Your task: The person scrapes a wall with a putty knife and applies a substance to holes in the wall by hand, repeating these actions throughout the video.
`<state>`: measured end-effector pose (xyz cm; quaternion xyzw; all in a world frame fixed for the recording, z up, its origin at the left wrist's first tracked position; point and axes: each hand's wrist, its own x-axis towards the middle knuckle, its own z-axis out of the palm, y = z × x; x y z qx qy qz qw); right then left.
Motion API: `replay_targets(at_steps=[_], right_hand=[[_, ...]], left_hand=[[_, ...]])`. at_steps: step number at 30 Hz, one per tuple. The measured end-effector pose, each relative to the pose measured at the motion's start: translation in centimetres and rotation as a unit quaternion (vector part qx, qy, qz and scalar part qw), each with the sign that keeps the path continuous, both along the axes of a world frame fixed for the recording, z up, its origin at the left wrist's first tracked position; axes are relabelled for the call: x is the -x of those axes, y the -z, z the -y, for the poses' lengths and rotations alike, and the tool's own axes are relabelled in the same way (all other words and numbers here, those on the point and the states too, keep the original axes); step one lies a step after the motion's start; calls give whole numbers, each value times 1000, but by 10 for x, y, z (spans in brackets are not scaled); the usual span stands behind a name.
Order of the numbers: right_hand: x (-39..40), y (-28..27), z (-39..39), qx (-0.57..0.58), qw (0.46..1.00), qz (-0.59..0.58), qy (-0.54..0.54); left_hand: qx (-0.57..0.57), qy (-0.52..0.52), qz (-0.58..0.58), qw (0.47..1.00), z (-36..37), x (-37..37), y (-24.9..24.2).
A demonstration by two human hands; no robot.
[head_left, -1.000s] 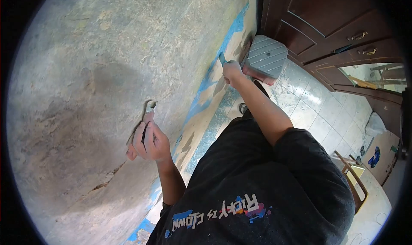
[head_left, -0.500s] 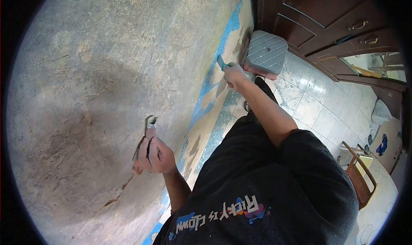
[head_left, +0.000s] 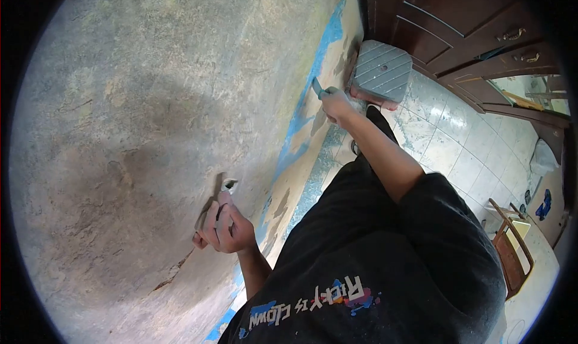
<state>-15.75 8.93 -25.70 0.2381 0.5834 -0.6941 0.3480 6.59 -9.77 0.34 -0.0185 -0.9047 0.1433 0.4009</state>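
A teal-bladed scraper (head_left: 317, 87) is gripped in my right hand (head_left: 338, 105), its blade at the blue paint strip (head_left: 328, 38) low on the wall. My left hand (head_left: 232, 228) is closed, fingers bent, close to the rough grey wall (head_left: 150, 121). A small whitish-rimmed piece with a dark middle (head_left: 229, 185) sticks up from its fingers; I cannot tell what it is. Dust coats the fingers of both hands.
A grey ridged step stool (head_left: 382, 72) stands by the wall's base, beside dark wooden cabinets (head_left: 445, 19). Pale tiles (head_left: 445, 139) cover the dusty floor. A wooden chair (head_left: 512, 257) is at the right. A crack (head_left: 171, 275) runs down the wall.
The whole view has shifted slightly, with wall, stool and cabinets displaced rightward. My left hand has turned a little, showing more of the piece's dark middle. The scraper remains at the blue strip.
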Motion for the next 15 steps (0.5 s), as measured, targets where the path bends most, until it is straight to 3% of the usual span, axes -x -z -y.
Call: replay_targets(at_steps=[2, 5, 7, 11, 15], right_hand=[[-12, -19, -7, 3, 1000, -5, 7], [0, 13, -4, -3, 1000, 2, -1], [0, 6, -1, -7, 1000, 16, -1], [-18, -50, -1, 30, 998, 32, 34], [-11, -10, 2, 24, 999, 23, 40]], left_hand=[[-8, -7, 8, 1000, -4, -3, -1], [-37, 19, 19, 999, -14, 1, 5], [-48, 31, 24, 998, -19, 3, 4], [-55, 40, 24, 997, -21, 11, 5], [-42, 58, 49, 996, -22, 18, 0]])
